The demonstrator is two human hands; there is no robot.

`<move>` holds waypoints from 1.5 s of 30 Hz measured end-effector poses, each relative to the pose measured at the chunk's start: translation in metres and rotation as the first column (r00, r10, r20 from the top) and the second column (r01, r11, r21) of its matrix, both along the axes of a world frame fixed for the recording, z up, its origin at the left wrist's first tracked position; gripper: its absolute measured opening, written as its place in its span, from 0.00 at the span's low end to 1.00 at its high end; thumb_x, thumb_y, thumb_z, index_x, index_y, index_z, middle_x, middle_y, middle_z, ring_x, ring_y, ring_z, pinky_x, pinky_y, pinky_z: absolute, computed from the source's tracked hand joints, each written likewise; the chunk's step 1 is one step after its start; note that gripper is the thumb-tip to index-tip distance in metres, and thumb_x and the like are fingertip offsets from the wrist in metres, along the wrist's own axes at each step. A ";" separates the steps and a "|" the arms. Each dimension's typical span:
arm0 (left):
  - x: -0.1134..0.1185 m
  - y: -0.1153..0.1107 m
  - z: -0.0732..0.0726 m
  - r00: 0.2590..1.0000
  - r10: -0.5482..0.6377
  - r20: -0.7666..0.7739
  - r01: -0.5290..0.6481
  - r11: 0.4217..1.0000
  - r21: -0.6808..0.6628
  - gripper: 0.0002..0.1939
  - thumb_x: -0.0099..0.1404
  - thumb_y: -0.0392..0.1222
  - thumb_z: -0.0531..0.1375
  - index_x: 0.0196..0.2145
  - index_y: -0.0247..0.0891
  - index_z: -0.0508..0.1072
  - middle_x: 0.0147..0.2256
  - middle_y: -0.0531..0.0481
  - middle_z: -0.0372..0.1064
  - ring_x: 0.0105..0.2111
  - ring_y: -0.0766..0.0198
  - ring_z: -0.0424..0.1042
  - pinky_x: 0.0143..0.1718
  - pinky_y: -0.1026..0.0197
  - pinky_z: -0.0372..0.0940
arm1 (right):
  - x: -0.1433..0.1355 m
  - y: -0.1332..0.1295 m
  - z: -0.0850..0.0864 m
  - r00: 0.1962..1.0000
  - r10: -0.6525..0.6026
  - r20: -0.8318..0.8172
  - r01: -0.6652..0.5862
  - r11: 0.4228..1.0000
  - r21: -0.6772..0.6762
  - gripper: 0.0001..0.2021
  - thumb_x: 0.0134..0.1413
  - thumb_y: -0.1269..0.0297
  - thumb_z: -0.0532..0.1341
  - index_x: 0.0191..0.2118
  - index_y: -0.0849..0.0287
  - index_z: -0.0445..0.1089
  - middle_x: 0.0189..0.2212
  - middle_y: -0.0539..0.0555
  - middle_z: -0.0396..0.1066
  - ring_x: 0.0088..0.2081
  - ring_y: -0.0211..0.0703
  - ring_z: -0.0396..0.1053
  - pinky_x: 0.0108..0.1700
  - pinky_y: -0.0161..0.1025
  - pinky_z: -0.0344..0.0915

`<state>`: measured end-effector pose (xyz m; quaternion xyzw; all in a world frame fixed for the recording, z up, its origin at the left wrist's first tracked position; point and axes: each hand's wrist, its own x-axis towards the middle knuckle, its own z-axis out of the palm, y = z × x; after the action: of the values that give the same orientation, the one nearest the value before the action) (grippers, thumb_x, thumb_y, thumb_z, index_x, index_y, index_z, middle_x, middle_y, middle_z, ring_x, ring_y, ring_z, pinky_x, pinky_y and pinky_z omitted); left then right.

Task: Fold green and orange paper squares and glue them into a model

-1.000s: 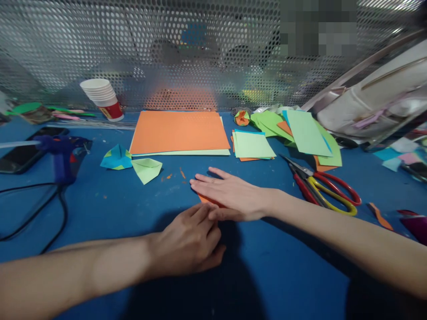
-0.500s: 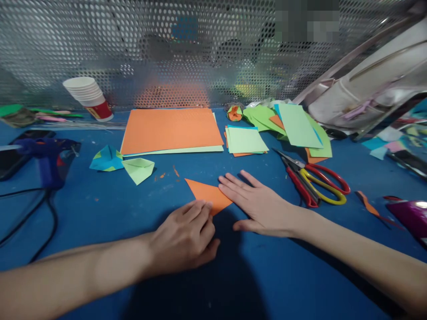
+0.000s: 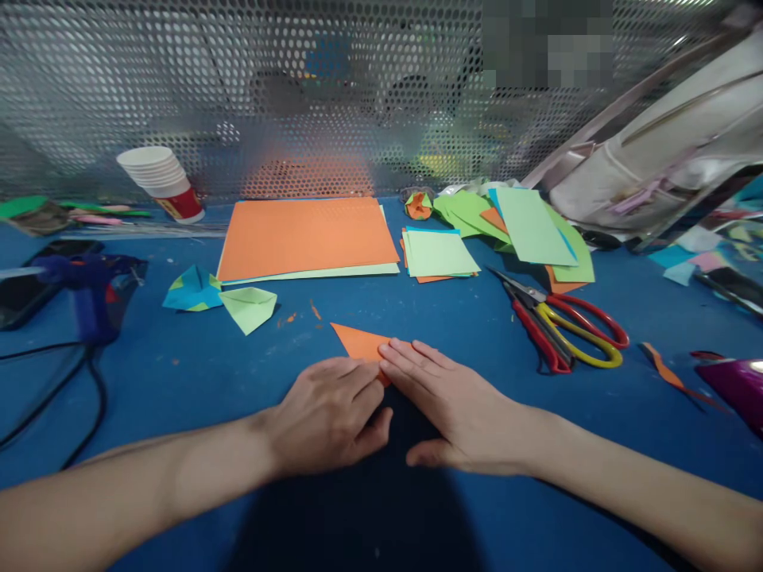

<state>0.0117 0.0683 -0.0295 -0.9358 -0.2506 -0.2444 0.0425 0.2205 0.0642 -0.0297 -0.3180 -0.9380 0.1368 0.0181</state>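
A folded piece of orange paper [image 3: 360,342] lies flat on the blue table, one pointed corner facing the upper left. My left hand [image 3: 334,413] is closed, its curled fingers pressing the paper's near edge. Flat across the right part of the paper rests my right hand [image 3: 453,397], fingers stretched out and thumb apart. Both hands' fingertips almost meet, covering the paper's lower and right portions. Beyond the left hand sit a folded light green paper piece [image 3: 249,308] and a folded blue and green one [image 3: 192,289].
Behind the hands lie large orange sheets [image 3: 310,238] and small pale green squares [image 3: 439,253]. Red and yellow-handled scissors [image 3: 557,326] rest to the right. A blue glue gun [image 3: 89,286] with its cord is at left, stacked paper cups [image 3: 160,184] behind it. A perforated metal panel [image 3: 358,103] borders the back.
My right hand has slid left and toward me over the orange paper, closer to my left hand. My left hand stays nearly in place on the paper.
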 end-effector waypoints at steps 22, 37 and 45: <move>-0.005 0.014 -0.009 0.966 0.049 -0.254 -0.062 0.997 -0.046 0.15 0.69 0.34 0.44 0.48 0.28 0.64 0.52 0.35 0.66 0.57 0.54 0.60 0.54 0.52 0.62 | 0.002 0.001 0.003 0.997 -0.018 -0.076 0.015 0.999 -0.038 0.43 0.50 0.41 0.55 0.63 0.69 0.49 0.64 0.65 0.44 0.65 0.55 0.40 0.63 0.55 0.45; 0.002 0.011 -0.003 0.952 0.145 -0.270 -0.100 0.980 0.173 0.12 0.66 0.31 0.46 0.43 0.25 0.65 0.46 0.30 0.70 0.48 0.49 0.70 0.47 0.50 0.67 | -0.011 -0.004 -0.005 0.987 -0.111 -0.120 0.127 0.983 0.131 0.47 0.48 0.37 0.54 0.61 0.75 0.50 0.62 0.70 0.48 0.64 0.59 0.45 0.62 0.57 0.49; 0.000 0.012 -0.010 0.930 0.270 -0.250 -0.217 0.951 0.219 0.15 0.67 0.40 0.49 0.37 0.22 0.69 0.46 0.21 0.68 0.47 0.43 0.71 0.45 0.49 0.69 | -0.007 -0.010 -0.007 0.984 -0.168 -0.050 0.174 0.972 0.158 0.44 0.49 0.38 0.53 0.59 0.76 0.54 0.61 0.70 0.50 0.63 0.59 0.46 0.61 0.56 0.52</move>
<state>0.0113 0.0801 -0.0392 -0.9138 -0.3327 -0.1267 0.1954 0.2131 0.0546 -0.0363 -0.3926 -0.9146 0.0639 0.0725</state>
